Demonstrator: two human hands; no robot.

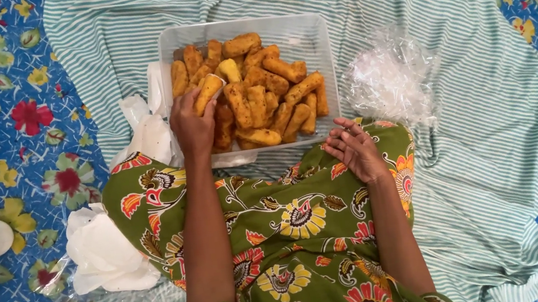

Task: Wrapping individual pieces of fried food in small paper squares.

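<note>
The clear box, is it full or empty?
Nearly full. The clear box holds a heap of golden fried sticks; only its far right corner is bare.

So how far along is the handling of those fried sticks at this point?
Done: none looks wrapped or set aside; the clear container is heaped with golden fried sticks. In hand: the left hand grips one fried stick over the pile; the right hand rests empty, palm up, on the lap. Left: nearly the whole pile; crumpled clear plastic and white papers lie alongside.
</note>
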